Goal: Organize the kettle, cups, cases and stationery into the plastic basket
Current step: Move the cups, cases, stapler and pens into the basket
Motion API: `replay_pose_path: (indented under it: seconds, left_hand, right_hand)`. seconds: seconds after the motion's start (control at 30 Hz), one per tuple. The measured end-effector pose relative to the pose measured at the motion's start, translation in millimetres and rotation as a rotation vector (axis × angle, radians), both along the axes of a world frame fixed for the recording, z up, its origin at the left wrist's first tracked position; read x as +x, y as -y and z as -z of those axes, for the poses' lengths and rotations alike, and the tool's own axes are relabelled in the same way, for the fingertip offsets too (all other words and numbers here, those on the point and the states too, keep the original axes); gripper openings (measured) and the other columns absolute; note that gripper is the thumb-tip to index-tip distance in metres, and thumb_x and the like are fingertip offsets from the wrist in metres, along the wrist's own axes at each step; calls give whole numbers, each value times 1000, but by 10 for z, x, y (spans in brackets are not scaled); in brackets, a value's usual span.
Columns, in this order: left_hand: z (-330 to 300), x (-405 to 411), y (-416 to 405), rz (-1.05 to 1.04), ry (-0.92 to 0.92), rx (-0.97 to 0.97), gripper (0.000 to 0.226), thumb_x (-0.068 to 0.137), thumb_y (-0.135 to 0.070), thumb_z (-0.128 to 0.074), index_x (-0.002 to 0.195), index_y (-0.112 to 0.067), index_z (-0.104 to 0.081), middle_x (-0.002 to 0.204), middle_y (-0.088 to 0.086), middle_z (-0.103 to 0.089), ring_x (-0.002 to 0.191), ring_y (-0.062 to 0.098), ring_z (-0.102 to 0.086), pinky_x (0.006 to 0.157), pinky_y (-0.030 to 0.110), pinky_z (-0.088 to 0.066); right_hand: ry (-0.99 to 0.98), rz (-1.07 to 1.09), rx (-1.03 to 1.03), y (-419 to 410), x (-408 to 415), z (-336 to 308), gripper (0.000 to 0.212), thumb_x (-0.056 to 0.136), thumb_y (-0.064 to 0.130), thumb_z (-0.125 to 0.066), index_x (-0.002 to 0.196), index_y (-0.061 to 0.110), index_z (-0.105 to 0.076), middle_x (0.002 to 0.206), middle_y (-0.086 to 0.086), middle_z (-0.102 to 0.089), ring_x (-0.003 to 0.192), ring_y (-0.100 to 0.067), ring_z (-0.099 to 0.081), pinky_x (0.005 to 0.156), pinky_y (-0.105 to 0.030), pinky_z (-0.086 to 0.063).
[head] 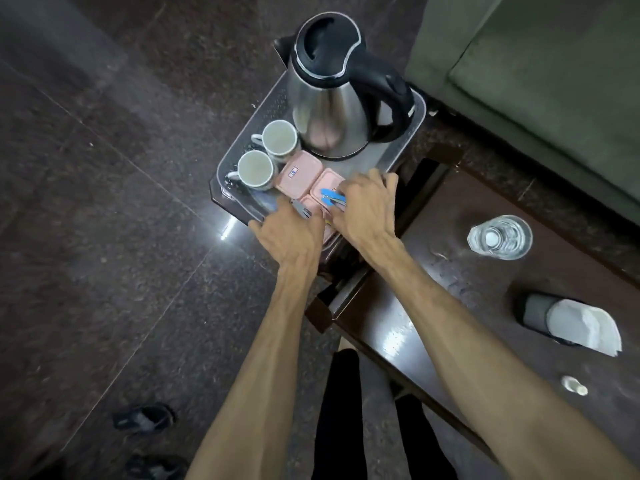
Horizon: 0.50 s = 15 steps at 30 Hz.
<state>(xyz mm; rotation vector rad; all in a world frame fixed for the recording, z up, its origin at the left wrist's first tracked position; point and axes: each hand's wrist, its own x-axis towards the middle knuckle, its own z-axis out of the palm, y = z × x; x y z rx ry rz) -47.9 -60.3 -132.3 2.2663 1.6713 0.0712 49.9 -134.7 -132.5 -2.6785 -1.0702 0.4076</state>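
A clear plastic basket (412, 128) sits on a small dark stand. In it stand a steel kettle (329, 109) with a black lid and handle, and two white cups (280, 138) (254, 169). Pink cases (299, 169) lie side by side at the basket's near end. My left hand (289, 233) grips a small grey metal tool (302, 209) over the cases. My right hand (367, 206) holds a blue-handled stationery piece (329, 196) on top of a pink case. Both hands hide the nearest cases.
A dark wooden table (433, 306) lies to the right with a glass of water (499, 237), a tissue holder (568, 320) and a small white object (574, 386). A green sofa (554, 81) is at the upper right. Sandals (143, 419) lie on the dark floor.
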Motion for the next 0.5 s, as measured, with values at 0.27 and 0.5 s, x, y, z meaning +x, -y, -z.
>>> replay_pose_path:
  seconds: [0.27, 0.5]
  left_hand:
    - [-63, -106, 234, -21, 107, 72, 51, 83, -43, -70, 120, -10, -66, 112, 13, -73, 110, 34, -61, 95, 45, -35]
    - [-183, -131, 1196, 184, 394, 0, 13, 73, -4, -75, 83, -8, -68, 73, 7, -62, 81, 33, -63, 78, 41, -38]
  right_hand:
    - [-74, 116, 272, 380, -178, -42, 40, 84, 32, -75, 118, 12, -75, 122, -4, -72, 116, -27, -60, 97, -43, -40]
    - [-201, 397, 394, 1215, -380, -55, 11, 82, 11, -72, 92, 12, -78, 98, -3, -76, 96, -29, -65, 87, -46, -50]
